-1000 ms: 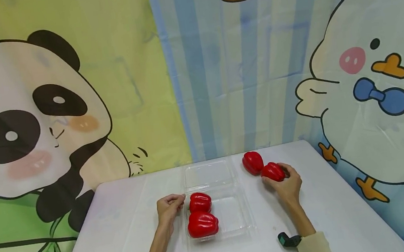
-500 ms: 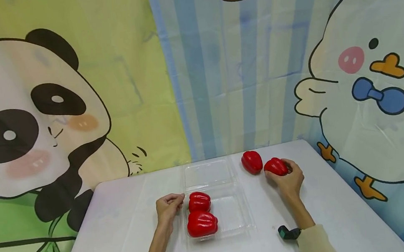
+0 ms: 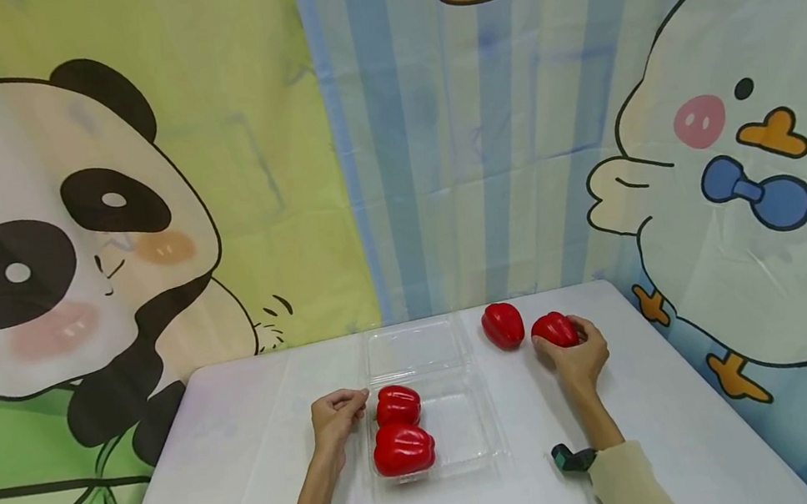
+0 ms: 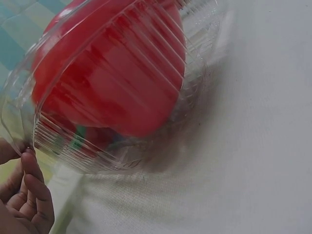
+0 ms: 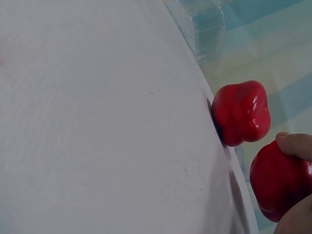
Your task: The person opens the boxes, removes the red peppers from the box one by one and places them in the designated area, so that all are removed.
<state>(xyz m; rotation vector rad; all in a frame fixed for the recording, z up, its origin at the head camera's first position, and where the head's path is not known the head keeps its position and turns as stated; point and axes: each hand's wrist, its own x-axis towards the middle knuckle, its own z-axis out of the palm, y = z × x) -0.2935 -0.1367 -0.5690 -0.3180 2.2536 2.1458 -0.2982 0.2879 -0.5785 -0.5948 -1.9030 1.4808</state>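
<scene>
Held pepper (image 3: 554, 329): shifted away from loose pepper (image 3: 502, 326)
Right hand (image 3: 580, 355): clamped round it
Left hand (image 3: 337, 418): pinching edge of clear container (image 3: 463, 429)

Bare worktop (image 3: 525, 439) leaves a lane between the clear container (image 3: 463, 425) and the right hand (image 3: 578, 355). Two red peppers (image 3: 403, 449) crowd the container's left half; its right half has room from above. The left hand (image 3: 339, 418) obstructs the left rim; the lid (image 3: 415, 350) behind is hard to judge for tilt.

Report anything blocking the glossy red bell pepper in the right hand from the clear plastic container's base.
Nothing visible stands between the held pepper and the container base; the loose red pepper sits farther back, off that path.
</scene>
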